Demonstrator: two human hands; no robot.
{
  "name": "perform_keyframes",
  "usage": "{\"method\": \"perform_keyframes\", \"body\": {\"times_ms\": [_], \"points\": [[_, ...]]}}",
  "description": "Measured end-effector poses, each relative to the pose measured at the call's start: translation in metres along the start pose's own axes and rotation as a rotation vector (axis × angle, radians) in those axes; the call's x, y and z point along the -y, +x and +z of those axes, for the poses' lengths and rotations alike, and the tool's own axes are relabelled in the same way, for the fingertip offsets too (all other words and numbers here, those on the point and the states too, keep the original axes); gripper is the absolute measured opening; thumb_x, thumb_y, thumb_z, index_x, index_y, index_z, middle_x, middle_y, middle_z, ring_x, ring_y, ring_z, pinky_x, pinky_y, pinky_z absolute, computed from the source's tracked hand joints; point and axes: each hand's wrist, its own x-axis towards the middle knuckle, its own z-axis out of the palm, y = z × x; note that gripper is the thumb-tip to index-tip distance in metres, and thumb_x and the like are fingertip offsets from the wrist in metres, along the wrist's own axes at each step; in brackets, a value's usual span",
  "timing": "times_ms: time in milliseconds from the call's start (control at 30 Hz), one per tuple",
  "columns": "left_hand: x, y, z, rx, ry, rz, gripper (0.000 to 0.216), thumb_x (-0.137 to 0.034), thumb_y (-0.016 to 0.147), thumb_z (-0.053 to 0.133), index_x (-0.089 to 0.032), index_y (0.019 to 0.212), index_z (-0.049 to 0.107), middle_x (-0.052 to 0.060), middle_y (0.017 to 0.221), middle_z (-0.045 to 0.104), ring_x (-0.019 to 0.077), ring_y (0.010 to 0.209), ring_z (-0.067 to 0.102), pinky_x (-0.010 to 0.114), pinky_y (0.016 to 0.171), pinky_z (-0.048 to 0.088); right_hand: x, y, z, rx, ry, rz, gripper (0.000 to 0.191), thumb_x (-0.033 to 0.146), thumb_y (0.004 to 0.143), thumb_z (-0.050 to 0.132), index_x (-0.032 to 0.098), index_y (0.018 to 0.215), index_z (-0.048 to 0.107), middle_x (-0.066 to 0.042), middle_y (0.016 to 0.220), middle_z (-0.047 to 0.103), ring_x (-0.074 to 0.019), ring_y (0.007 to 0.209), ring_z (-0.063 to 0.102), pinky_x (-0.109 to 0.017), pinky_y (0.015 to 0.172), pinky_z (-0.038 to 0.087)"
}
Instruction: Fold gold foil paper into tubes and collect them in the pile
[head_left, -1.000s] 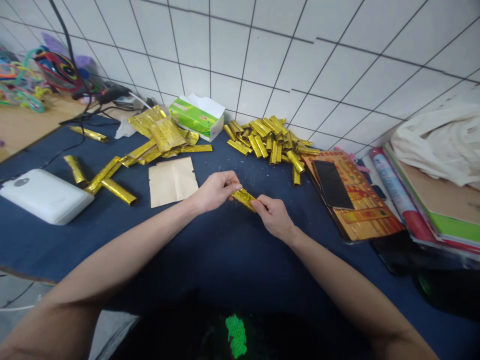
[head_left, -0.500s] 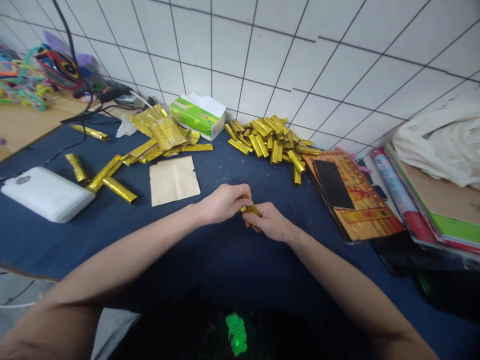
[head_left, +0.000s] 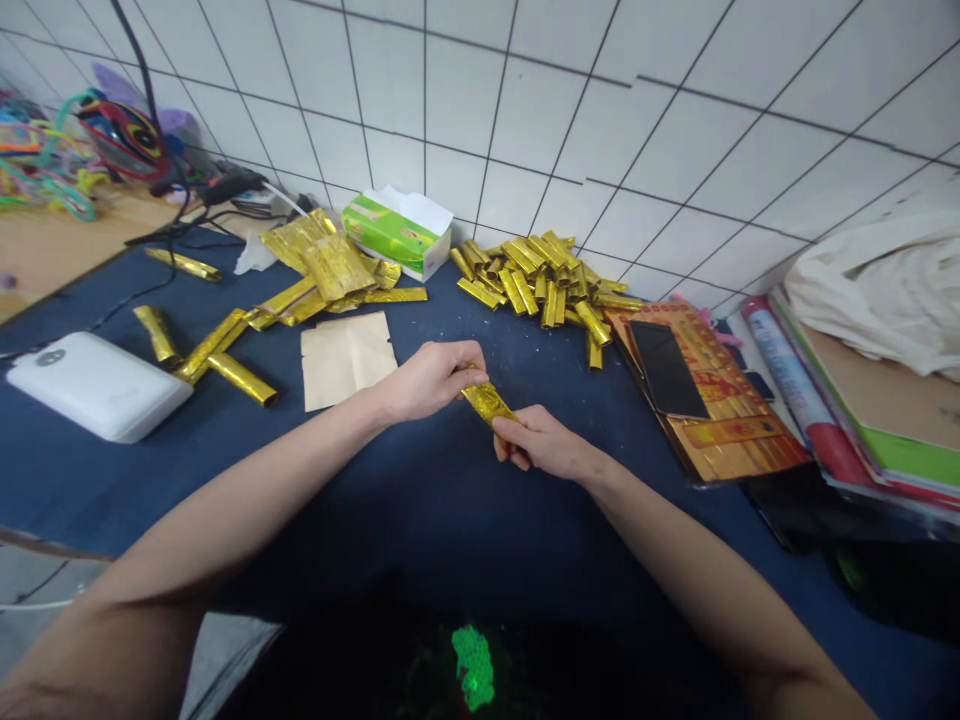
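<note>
Between my two hands is a strip of folded gold foil paper [head_left: 488, 402], held at a slant above the dark blue tabletop [head_left: 420, 520]. My left hand [head_left: 437, 378] pinches its upper left end with thumb and fingers. At the lower right end, my right hand [head_left: 536, 440] grips it, thumb on top and fingers curled beneath. Both ends of the strip are partly covered by fingers. Beyond my hands, a heap of gold foil tubes [head_left: 551, 285] lies against the wall. A square of plain beige paper [head_left: 347, 358] rests flat just left of my left hand.
On the left are a white box-shaped device [head_left: 101, 388], loose gold foil rolls [head_left: 241, 378] and gold foil packets [head_left: 337, 265]. A green tissue box [head_left: 397, 235] stands by the tiled wall [head_left: 547, 90]. To the right, a black phone [head_left: 667, 368] lies on a stack of orange-gold printed sheets [head_left: 739, 440].
My hands have moved apart, the left one up and to the left. More of the gold foil strip now shows between them.
</note>
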Motion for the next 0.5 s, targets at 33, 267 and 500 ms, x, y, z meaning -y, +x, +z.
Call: {"method": "perform_keyframes", "body": {"times_ms": [33,267,500], "points": [[0.001,0.0,-0.001,-0.001,-0.006,0.002,0.012,-0.02,0.079,0.048,-0.015,0.069,0.053,-0.003,0.063,0.053,0.0072,0.058,0.049,0.019,0.056,0.035,0.001,0.0,0.0,-0.008,-0.015,-0.007,0.044,0.045,0.088,0.035,0.016,0.059,0.051,0.006,0.044,0.041,-0.0061,0.041,0.036,-0.021,0.045,0.029],[0.011,0.005,0.008,-0.077,-0.522,-0.14,0.02,-0.033,0.075,0.058,-0.015,0.075,0.048,-0.006,0.051,0.047,0.0035,0.038,0.039,0.016,0.039,0.028,-0.008,0.003,0.009,-0.162,-0.065,-0.156,0.044,0.046,0.088,0.034,0.018,0.056,0.042,0.005,0.05,0.036,-0.0069,0.045,0.032,-0.022,0.047,0.028],[0.001,0.0,0.035,0.162,-0.634,-0.219,0.032,-0.04,0.07,0.061,-0.014,0.059,0.047,-0.007,0.044,0.038,0.0024,0.038,0.032,0.017,0.037,0.023,-0.012,0.004,0.016,-0.239,-0.017,-0.187,0.049,0.052,0.088,0.03,0.019,0.052,0.038,0.005,0.048,0.034,-0.0072,0.044,0.029,-0.023,0.045,0.027]]}}
